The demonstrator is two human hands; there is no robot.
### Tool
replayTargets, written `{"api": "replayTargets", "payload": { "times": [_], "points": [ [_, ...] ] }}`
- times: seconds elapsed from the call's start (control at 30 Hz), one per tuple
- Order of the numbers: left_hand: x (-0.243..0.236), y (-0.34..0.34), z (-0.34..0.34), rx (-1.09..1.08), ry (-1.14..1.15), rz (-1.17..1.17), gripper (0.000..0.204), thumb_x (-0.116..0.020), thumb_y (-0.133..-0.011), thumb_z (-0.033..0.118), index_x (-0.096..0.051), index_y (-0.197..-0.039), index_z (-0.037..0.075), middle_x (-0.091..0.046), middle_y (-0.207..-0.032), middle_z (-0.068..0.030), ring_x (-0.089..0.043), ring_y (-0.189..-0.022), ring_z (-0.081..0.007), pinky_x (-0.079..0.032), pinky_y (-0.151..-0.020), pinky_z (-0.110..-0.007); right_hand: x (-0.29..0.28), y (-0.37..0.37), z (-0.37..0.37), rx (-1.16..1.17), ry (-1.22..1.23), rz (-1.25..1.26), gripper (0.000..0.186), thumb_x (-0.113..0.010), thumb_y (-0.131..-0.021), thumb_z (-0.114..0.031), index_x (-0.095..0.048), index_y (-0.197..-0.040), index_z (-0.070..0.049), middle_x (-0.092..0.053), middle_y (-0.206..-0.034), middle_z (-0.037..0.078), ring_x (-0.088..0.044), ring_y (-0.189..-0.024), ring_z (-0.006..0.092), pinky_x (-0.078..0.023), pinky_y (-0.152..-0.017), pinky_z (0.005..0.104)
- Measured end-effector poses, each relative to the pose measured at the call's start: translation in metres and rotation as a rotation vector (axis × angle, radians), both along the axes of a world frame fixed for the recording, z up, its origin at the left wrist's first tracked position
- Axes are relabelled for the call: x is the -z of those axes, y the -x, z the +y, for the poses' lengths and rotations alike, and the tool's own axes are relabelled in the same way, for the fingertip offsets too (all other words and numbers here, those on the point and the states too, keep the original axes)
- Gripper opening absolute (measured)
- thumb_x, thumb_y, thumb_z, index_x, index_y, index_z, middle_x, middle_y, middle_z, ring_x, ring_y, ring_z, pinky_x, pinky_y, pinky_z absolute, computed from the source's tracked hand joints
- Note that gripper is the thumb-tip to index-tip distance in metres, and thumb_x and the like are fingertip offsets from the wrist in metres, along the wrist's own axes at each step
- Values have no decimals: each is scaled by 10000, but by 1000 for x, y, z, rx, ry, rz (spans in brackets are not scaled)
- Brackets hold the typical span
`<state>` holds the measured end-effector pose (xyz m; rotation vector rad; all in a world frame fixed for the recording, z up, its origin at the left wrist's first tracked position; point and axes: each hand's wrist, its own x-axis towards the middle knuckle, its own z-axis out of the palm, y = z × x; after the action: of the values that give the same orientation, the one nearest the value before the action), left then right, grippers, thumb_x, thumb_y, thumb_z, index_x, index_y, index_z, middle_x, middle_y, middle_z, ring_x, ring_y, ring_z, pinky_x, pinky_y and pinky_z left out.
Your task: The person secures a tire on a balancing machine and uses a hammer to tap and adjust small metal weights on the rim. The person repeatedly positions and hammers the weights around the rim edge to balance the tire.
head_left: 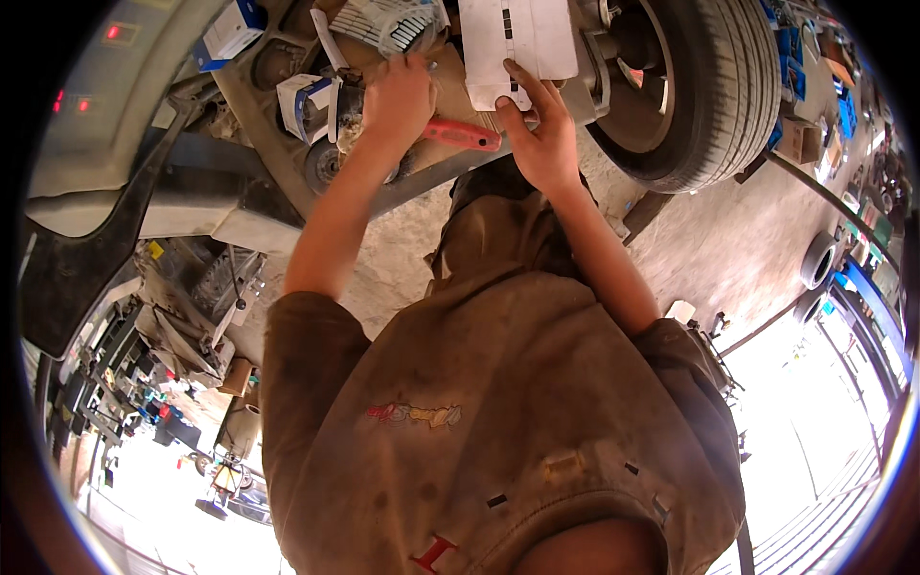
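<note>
My left hand (398, 103) is closed, its fingertips at the lower edge of a crumpled clear plastic bag (410, 27); its palm side is hidden. My right hand (542, 136) grips the lower edge of a flat white carton (522, 43) between thumb and fingers. A strip of dark rectangles runs down that carton. Between my hands lies a tool with a red handle (462, 134), resting on brown cardboard (443, 81). Just left of my left hand stands an opened white-and-blue box (305, 107).
A car wheel with a black tyre (724, 91) stands at the right. Metal suspension arms (259, 134) and underbody parts surround the work spot. Another blue-and-white box (230, 34) sits at upper left. Loose tyres (817, 261) and shelving line the workshop's right side.
</note>
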<state>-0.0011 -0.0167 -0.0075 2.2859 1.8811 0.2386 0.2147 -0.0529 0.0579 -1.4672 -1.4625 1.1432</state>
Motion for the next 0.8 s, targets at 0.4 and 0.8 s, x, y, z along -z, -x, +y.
{"api": "replayTargets", "payload": {
  "times": [0.4, 0.8],
  "points": [
    [-8, 4, 33, -861, 498, -1574, 305, -697, -1022, 200, -682, -1212, -38, -736, -1044, -79, -700, -862, -169, -591, -716, -330, -2, 1, 0, 0, 9, -36, 453, -676, -967, -174, -649, -1402, -49, -662, -1305, 160, -702, -1102, 326, -584, -861, 380],
    [-1, -44, 39, -783, -34, -1386, 163, -730, -857, 31, -658, -978, -51, -737, -946, -114, -679, -808, -200, -527, -725, -365, 2, -3, -1, -8, 12, -31, 451, -669, -964, -167, -650, -1400, -52, -669, -1276, 183, -689, -1138, 365, -567, -906, 406]
  ]
}}
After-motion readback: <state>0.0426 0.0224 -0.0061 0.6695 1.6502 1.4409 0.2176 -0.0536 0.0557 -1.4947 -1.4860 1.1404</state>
